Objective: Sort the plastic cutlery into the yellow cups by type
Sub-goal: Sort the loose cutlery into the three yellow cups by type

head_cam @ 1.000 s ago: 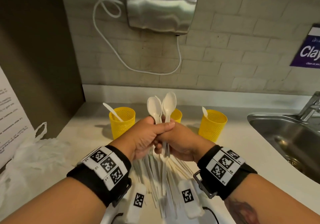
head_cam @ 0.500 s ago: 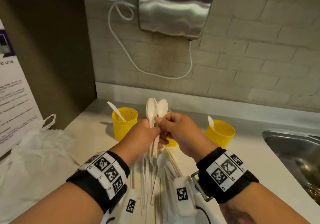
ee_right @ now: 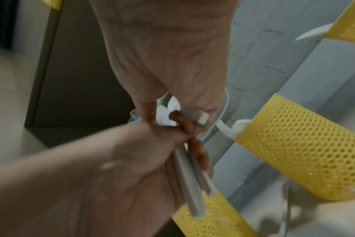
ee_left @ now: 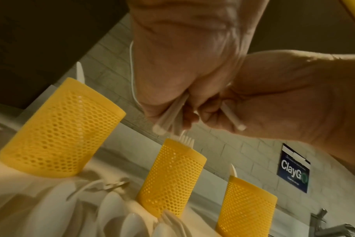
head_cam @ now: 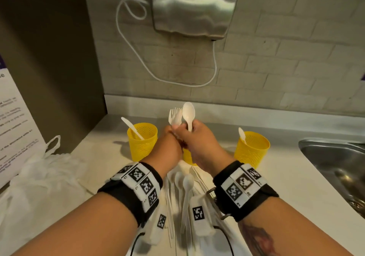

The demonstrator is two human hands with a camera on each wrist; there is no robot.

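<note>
Pale counter [head_cam: 286,176]: left hand [head_cam: 167,151] clamps white plastic forks [head_cam: 174,115] upright; right hand [head_cam: 199,145] pinches a white plastic spoon [head_cam: 188,113] over the middle perforated yellow cup [ee_left: 170,178].

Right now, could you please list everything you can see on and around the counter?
cups: three, yellow mesh, in a row near the wall; the middle one sits behind the hands
forks: white, held upright in the left hand; count unclear
spoon: one, white, held upright in the right hand
loose cutlery: several, white, on the counter below the wrists
plastic bag: one, white, left on the counter
hand dryer: one, steel, on the wall
sink: one, steel, right
left hand: grips the forks
right hand: pinches the spoon
</note>
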